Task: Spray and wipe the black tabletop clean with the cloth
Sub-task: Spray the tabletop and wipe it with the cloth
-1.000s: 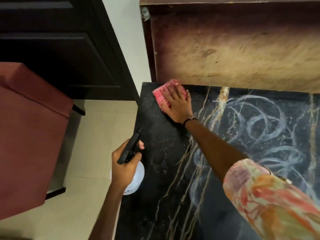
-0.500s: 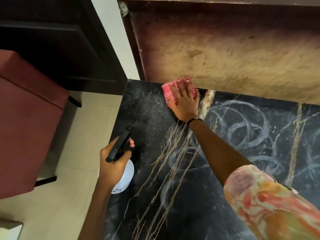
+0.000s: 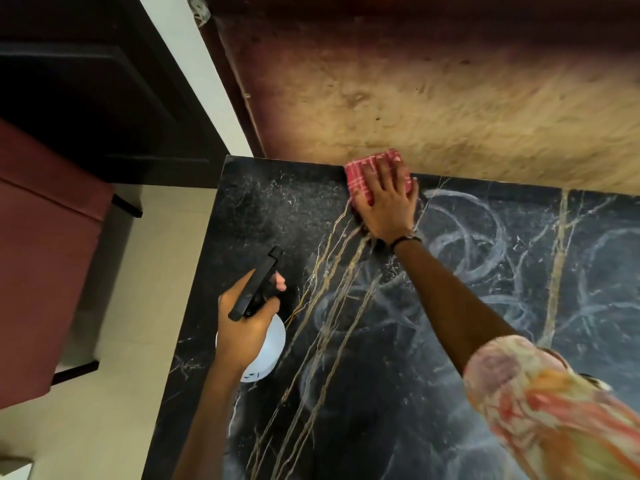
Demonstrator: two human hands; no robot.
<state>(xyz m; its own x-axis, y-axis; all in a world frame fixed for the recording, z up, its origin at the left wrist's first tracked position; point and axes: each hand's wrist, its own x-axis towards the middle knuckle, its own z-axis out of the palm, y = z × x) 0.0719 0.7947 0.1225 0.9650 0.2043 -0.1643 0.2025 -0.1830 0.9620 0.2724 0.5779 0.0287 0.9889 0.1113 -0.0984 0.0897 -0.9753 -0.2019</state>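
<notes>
- The black tabletop point(image 3: 433, 393) fills the near right; pale swirls and tan veins mark it; fine droplets speckle its far left corner
- A red chair point(image 3: 45, 258) stands to the left on the floor
- The right hand point(image 3: 388, 206) presses flat on the red cloth point(image 3: 360, 174) at the far edge, fingers spread
- The left hand point(image 3: 246, 323) grips the spray bottle point(image 3: 266, 351) over the left edge

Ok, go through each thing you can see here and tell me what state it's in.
Red checked cloth: pressed flat at the tabletop's back edge.
Right hand: fingers spread on the cloth.
Spray bottle: held above the tabletop's left edge.
Left hand: gripping the bottle's trigger head.
Black tabletop: streaked with whitish swirls.
</notes>
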